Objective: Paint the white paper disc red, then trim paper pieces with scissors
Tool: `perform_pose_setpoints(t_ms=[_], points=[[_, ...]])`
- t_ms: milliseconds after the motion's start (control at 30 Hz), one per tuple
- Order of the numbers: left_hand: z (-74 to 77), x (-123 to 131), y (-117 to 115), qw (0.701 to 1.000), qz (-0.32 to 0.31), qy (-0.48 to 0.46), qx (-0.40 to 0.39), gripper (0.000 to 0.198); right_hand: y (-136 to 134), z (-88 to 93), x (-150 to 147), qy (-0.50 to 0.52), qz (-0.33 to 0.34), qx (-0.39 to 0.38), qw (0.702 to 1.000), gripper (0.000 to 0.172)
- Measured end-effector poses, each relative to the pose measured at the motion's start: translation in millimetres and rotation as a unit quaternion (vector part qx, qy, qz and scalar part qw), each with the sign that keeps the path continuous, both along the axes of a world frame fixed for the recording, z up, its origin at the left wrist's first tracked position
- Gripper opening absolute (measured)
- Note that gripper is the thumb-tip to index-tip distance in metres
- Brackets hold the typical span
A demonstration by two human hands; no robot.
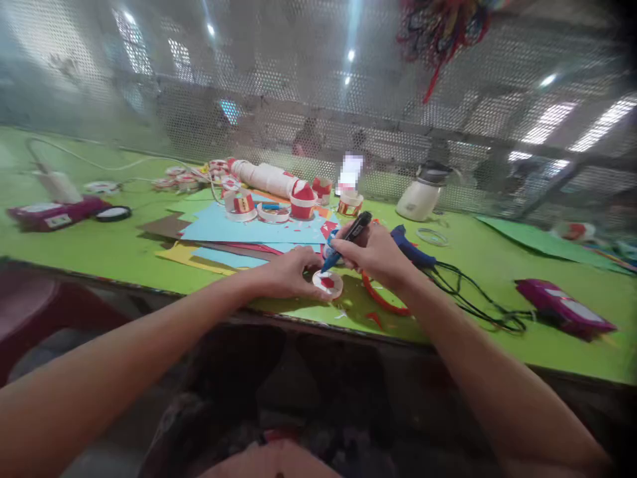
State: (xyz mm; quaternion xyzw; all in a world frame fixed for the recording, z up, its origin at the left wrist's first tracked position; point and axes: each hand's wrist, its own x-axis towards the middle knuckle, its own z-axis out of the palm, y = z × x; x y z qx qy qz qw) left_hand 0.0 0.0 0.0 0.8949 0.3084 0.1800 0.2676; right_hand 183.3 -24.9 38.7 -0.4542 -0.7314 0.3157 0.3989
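My left hand [293, 273] grips the edge of a small round white disc [336, 289] with a red patch in its middle, near the table's front edge. In my right hand [371, 249] is a marker [355, 229] with a dark barrel and a blue front end, tilted so that its tip points down at the disc's far rim. Whether the tip touches the rim I cannot tell. Behind my right fingers a small round blue and white thing [330, 247] is partly hidden. A red-orange ring [385, 302] lies under my right wrist.
Stacked coloured paper [239, 226] lies behind my left hand, with small red and white cups [302, 202] on it. A glue gun [411, 249], black cables [472, 305] and a purple box [565, 309] are to the right. A white jug [419, 199] stands farther back.
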Motion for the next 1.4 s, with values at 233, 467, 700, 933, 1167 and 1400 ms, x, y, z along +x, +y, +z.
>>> perform_pose_setpoints(t_ms=[233,467,700,933,1167,1400], points=[[-2.7,-0.3,1.2,1.0,-0.01,-0.028,-0.001,0.042,2.0,-2.9,2.6,-0.025,0.026,0.013,0.999,0.011],[-0.8,0.1,0.3,0.999,-0.02,-0.028,0.013,0.041,3.1,-4.3,2.0,-0.042,0.034,0.016,0.998,0.011],[0.2,0.2,-1.8,0.999,-0.019,-0.028,0.018,0.037,5.4,-6.2,3.6,-0.044,0.041,0.016,0.998,0.011],[0.3,-0.4,-2.1,0.999,-0.028,-0.026,0.008,0.036,5.9,-7.3,3.5,-0.049,0.041,0.012,0.998,0.012],[0.1,-0.2,-1.6,0.999,-0.025,-0.031,0.029,0.039,7.4,-9.2,4.8,-0.052,0.045,0.017,0.997,0.014],[0.0,-0.6,-2.3,1.0,-0.017,-0.011,0.022,0.039,7.4,-9.6,1.9,-0.075,0.019,0.043,0.996,0.017]])
